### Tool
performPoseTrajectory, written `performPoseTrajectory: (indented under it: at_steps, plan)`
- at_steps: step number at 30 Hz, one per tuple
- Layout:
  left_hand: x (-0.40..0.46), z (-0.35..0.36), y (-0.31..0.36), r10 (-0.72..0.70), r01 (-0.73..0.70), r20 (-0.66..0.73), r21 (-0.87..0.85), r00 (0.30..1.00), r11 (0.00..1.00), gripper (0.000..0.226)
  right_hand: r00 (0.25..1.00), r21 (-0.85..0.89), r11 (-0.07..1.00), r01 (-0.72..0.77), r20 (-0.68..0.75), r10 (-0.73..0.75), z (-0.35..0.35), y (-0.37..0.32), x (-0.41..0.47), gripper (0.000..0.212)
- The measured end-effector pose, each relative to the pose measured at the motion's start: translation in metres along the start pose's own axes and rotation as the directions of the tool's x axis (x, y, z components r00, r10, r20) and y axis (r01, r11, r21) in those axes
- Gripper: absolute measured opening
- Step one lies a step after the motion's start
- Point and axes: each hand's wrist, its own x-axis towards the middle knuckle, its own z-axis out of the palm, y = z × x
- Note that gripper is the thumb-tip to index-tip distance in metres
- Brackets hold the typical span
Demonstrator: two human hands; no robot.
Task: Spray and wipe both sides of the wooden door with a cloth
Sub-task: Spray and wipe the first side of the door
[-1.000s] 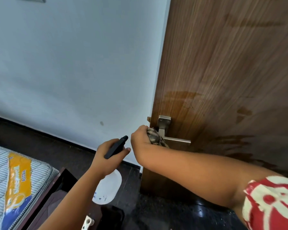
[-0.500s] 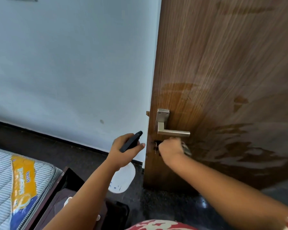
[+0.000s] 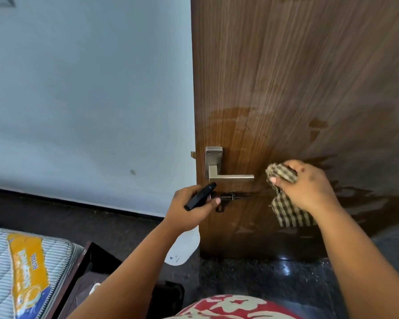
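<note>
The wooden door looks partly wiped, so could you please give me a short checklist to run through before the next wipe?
1. Checked cloth gripped in right hand: ok.
2. Spray bottle held in left hand, nozzle toward the door: ok.
3. Wooden door wet enough to wipe: ok, damp patches show right of the cloth.
4. Door handle out of the cloth's path: ok, it lies left of the cloth.
5. Bottle's fill level: cannot tell.
6. Other side of the door done: cannot tell, it is out of sight.

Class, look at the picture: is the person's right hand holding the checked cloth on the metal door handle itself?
No. The right hand grips the checked cloth against the wooden door, beside the free end of the door handle.
</note>
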Motion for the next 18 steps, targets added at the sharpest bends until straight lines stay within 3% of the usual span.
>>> performPoseTrajectory:
  at_steps: [2, 6, 9, 15, 18]
  plan:
    - [-0.003, -0.001, 0.002, 0.039, -0.039, 0.016, 0.012, 0.999, 0.999, 0.018, 0.990, 0.036, 0.992, 0.119, -0.079, -0.116, -0.004, -0.008, -0.003, 0.045]
    - [-0.006, -0.005, 0.006, 0.007, -0.009, -0.081, -0.018, 0.997, 1.000, 0.023, 0.947, 0.106, 0.943, 0.315, -0.093, -0.306, 0.007, -0.041, -0.002, 0.037]
    - [-0.009, -0.013, 0.007, 0.024, -0.027, -0.120, -0.026, 0.992, 0.999, 0.031, 0.908, -0.054, 0.913, 0.405, -0.092, -0.409, 0.055, -0.063, 0.002, 0.033]
    - [-0.014, -0.020, 0.004, 0.041, -0.051, -0.229, -0.035, 0.972, 0.998, 0.032, 0.867, -0.533, 0.759, 0.373, -0.090, -0.490, 0.118, -0.085, -0.001, 0.040]
    - [-0.012, -0.014, 0.008, 0.031, -0.036, -0.201, -0.020, 0.979, 0.999, 0.026, 0.832, -0.565, 0.719, 0.404, -0.101, -0.546, 0.114, -0.083, 0.002, 0.037]
